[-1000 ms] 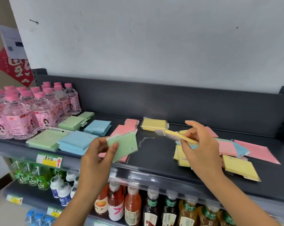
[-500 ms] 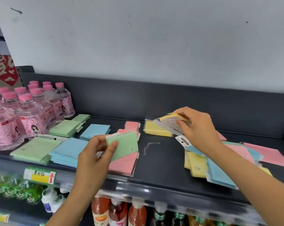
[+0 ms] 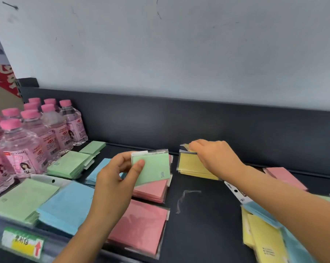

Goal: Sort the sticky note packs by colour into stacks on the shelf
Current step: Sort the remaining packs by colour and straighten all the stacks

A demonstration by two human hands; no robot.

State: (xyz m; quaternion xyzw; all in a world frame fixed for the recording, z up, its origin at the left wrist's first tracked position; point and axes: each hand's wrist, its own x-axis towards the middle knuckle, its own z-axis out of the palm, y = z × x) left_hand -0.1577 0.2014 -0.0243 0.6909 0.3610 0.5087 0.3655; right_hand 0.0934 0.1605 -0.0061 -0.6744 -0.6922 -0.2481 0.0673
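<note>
Right hand pinches a yellow pack onto the far yellow stack, best squared up; left hand grips a green pack

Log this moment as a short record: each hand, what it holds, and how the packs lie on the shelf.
left hand: grips a green pack, which overlaps the rear pink stack in this view
right hand: pinches a yellow pack at the top of the yellow stack
sorted, left side: green stacks, blue stacks, front pink stack
unsorted pile: yellow, blue and pink packs mixed, at right
shelf: dark, with pink-capped bottles at its left end
</note>
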